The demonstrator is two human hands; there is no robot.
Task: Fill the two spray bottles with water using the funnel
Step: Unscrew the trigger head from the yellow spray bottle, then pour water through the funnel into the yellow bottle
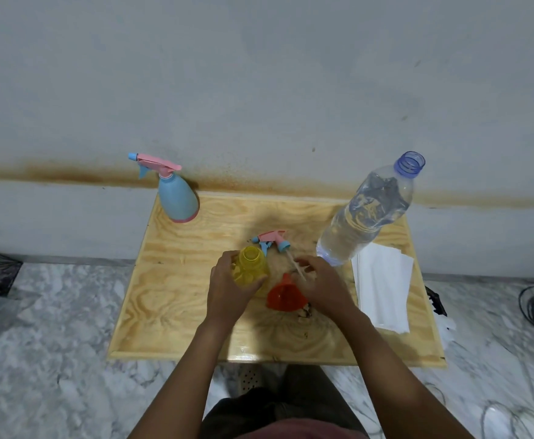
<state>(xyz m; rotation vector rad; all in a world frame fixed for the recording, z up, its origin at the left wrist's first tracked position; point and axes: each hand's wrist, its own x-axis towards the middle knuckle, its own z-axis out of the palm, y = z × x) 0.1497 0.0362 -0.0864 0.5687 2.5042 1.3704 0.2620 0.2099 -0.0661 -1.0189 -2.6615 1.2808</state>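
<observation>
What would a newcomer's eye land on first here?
The left hand gripping the uncapped yellow spray bottle in the middle of the table, with the right hand beside the orange funnel. Then the tall open water bottle at back right and the blue spray bottle, head on, at back left.

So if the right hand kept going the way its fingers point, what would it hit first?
Probably the thin tube of the loose spray head, just beyond the right hand; depth is unclear.

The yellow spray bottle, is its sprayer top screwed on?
No, the yellow bottle has an open neck, and a pink sprayer head lies behind it on the table.
</observation>
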